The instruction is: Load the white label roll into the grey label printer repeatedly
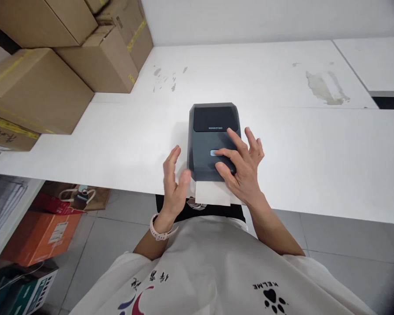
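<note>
A dark grey label printer (202, 146) lies on the white table near its front edge, its black window toward the back. White label paper (213, 193) sticks out of its front and reaches past the table edge. My right hand (244, 168) is over the printer's right side, fingers spread, with one fingertip on the pale oblong button (213, 152). Beside the printer's front left corner, my left hand (175, 186) is held with fingers stretched and thumb apart, holding nothing. Whether its thumb touches the casing I cannot tell.
Cardboard boxes (36, 87) are stacked at the back left of the white table (134, 148). Below left, an orange box (49, 234) and a paper bag (100, 197) stand near a shelf. A white wall rises behind. Grey stains (326, 87) mark the tabletop.
</note>
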Demonstrator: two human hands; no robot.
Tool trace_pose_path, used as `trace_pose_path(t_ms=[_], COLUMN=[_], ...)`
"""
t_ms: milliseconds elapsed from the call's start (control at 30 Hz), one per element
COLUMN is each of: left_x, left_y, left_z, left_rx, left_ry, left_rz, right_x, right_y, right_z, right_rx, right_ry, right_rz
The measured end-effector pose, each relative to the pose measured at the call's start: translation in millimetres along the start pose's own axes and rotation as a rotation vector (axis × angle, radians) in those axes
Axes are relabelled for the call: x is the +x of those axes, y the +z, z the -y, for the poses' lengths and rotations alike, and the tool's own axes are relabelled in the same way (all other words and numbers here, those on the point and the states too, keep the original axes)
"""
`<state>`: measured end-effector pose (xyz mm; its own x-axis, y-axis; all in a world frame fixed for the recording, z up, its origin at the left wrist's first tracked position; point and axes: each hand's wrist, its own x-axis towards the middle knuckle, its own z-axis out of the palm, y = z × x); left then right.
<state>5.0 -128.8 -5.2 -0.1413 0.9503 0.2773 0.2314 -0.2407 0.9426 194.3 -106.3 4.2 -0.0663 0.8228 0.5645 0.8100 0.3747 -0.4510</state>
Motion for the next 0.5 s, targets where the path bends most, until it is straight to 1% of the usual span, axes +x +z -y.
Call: trace_pose_path(t_ms=[67, 133, 233, 333, 433, 500], left_x=[1, -4, -13, -16, -5, 14], left_y=[7, 13, 18, 17, 16, 17], left_z=[6, 12, 22, 25, 20, 14], left_rx=[-0.019, -0.075, -0.132, -0.142, -0.126, -0.134], left_ry=[-0.047, -0.099, -0.108, -0.038, 0.053, 0.148], left_rz=[0.163, 0.241, 0.253, 0.231, 0.211, 0.173], right_x=[-15, -33, -56, -62, -49, -29], right_y=[7, 15, 25, 24, 12, 1], right_z=[-4, -9, -12, -9, -7, -8], right_rx=[0.102, 0.215, 0.293, 0.297, 0.291, 0.197], right_ry=[0.043, 0.099, 0.209, 0.260, 0.230, 0.181], right_rz=[-0.052, -0.097, -0.093, -0.084, -0.083, -0.082])
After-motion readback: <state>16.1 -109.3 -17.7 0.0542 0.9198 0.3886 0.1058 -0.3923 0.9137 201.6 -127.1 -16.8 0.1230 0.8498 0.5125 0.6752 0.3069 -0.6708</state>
